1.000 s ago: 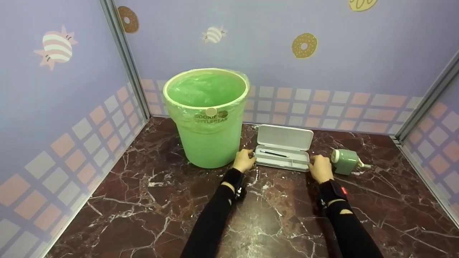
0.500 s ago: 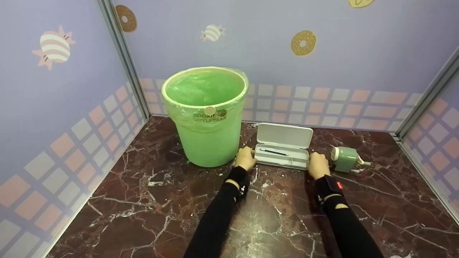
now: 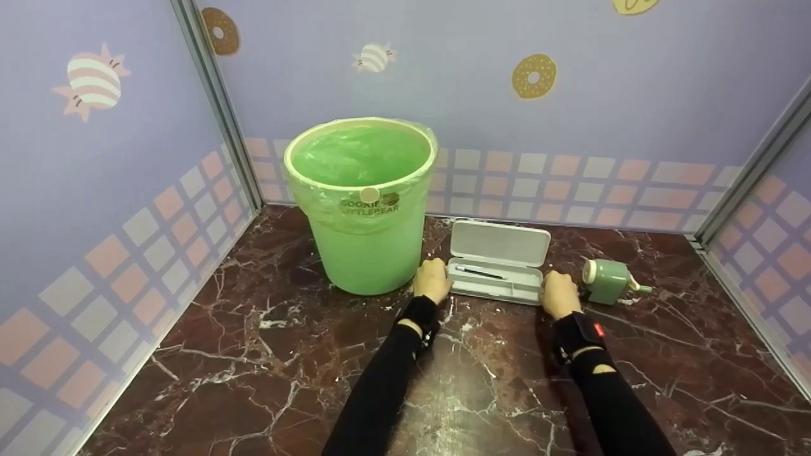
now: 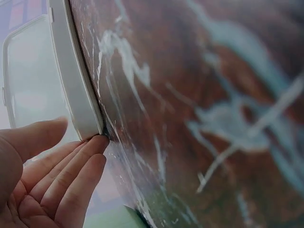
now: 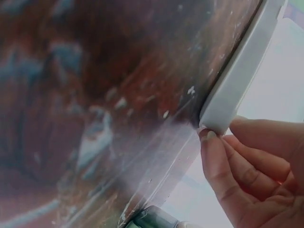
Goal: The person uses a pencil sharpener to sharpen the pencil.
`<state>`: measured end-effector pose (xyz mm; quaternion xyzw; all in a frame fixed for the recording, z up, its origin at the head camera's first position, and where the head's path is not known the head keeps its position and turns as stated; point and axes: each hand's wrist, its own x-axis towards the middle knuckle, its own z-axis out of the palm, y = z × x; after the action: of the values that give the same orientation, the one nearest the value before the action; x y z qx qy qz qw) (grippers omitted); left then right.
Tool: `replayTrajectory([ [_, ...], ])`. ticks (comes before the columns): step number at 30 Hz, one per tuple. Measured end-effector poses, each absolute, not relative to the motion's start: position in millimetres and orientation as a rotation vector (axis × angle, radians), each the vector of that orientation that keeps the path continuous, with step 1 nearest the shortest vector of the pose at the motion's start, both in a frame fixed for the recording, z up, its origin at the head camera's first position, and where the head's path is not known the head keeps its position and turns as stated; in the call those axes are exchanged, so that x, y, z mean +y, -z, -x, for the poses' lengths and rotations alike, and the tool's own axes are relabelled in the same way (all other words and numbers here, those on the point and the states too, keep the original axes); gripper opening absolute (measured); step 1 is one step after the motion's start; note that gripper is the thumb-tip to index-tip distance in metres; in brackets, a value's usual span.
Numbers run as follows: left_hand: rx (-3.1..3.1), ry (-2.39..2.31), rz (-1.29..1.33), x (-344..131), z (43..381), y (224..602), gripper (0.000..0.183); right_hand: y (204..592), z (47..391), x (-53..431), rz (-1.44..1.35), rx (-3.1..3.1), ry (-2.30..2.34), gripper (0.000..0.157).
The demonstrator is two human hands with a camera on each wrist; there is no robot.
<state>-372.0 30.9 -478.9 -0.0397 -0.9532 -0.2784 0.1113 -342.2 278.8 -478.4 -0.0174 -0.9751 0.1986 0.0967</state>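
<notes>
A white pencil case (image 3: 494, 293) lies on the table with its lid (image 3: 500, 242) raised at the back. Inside, a slim dark pen (image 3: 480, 273) with a pale end rests in the long rear compartment. At the case's left end is my left hand (image 3: 433, 280); the left wrist view has its fingertips at the lower corner and the thumb over the upper side. My right hand (image 3: 560, 295) holds the opposite end, thumb and index finger pinching the corner in the right wrist view. To its right stands a green pencil sharpener (image 3: 608, 281) with a crank.
Left of the case stands a tall green bin (image 3: 367, 253) lined with a clear bag. Patterned wall panels (image 3: 481, 95) close off the back and both sides of the dark marbled table (image 3: 253, 373).
Both hands have closed in on the ends of the pencil case. The case has shifted slightly toward me in the last half second. The bin and sharpener stay put.
</notes>
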Motion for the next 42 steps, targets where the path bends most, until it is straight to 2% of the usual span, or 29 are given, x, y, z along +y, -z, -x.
replayTrajectory([
  [5, -2.781, 0.723, 0.163, 29.9, 366.1, 479.7, 0.02, 479.4, 336.5, 276.8, 0.02, -2.886, -0.575, 0.014],
  [14, -2.755, 0.593, 0.21, 28.1, 354.6, 479.8, 0.022, 475.9, 324.2, 272.5, -0.041, -2.869, -0.511, 0.005],
  [24, -2.805, 0.512, 0.238, 23.6, 341.9, 475.4, 0.023, 478.4, 310.8, 269.2, -0.085, -2.855, -0.553, 0.005],
  [32, -2.798, 0.431, 0.27, 19.4, 329.0, 475.3, 0.014, 479.0, 297.9, 263.0, -0.064, -2.87, -0.588, 0.002],
  [38, -2.838, 0.404, 0.277, 13.4, 321.4, 471.7, 0.013, 479.4, 287.6, 257.8, -0.121, -2.858, -0.562, 0.004],
  [42, -2.887, 0.389, 0.314, 7.5, 315.3, 466.9, 0.014, 477.8, 279.3, 252.7, -0.143, -2.842, -0.551, 0.011],
])
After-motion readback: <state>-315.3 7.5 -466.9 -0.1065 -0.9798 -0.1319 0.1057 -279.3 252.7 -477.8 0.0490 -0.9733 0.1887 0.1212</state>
